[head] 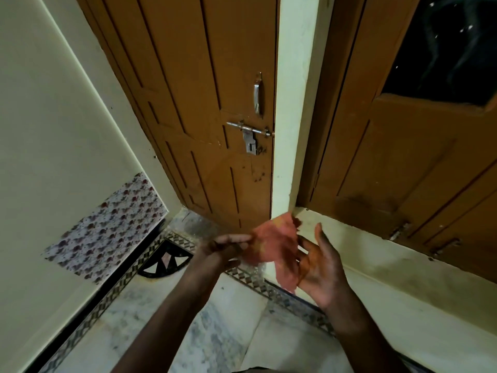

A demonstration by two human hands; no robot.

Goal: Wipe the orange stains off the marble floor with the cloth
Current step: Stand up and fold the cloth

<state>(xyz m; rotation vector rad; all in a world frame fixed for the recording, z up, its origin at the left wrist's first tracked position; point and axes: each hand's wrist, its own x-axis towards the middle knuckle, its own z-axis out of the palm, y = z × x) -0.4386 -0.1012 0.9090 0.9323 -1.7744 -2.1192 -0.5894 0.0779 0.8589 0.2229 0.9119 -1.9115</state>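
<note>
A small pinkish-orange cloth [277,249] hangs in the air between my two hands, above the marble floor [172,313]. My left hand [228,247] pinches the cloth's left edge with its fingertips. My right hand [320,265] is spread, palm towards the cloth, and its fingers touch the cloth's right side. The cloth is blurred and carries a yellowish patch. No orange stain shows clearly on the white-grey floor in this view.
A brown wooden door [204,109] with a metal handle [258,92] and latch [250,130] stands ahead, a second door panel [403,162] to its right. A patterned floor border [113,294] runs along the cream wall [48,130], which bears a floral patch [107,227].
</note>
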